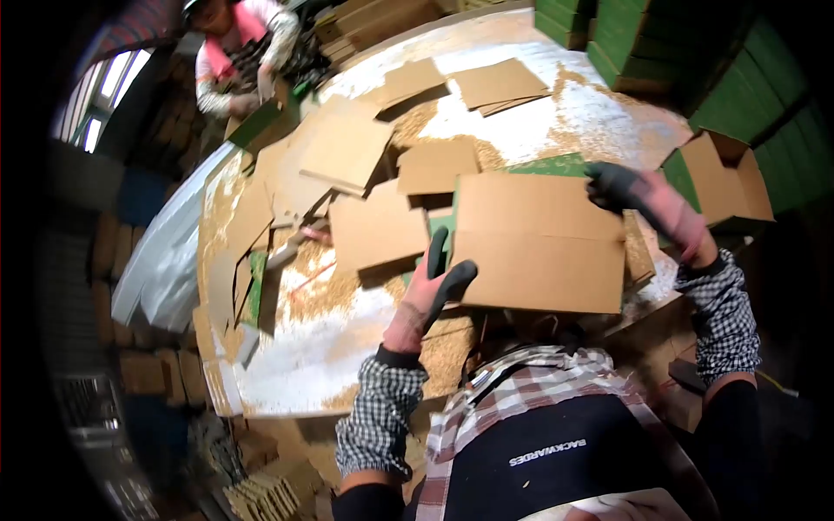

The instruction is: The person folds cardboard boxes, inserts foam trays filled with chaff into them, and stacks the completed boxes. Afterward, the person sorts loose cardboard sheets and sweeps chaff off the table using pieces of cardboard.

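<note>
a brown cardboard box (539,260) sits at the near side of the surface (304,382). the left hand (421,293) is spread wide at its left edge; the right hand (632,189) curls by its far right corner, though i cannot tell if it grips. an open box (721,178) stands right, cardboard pieces (347,143) lie farther left, and a person (239,48) works far left.

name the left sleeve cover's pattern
Left sleeve cover: black-and-white check, clearest in the head view.
</note>
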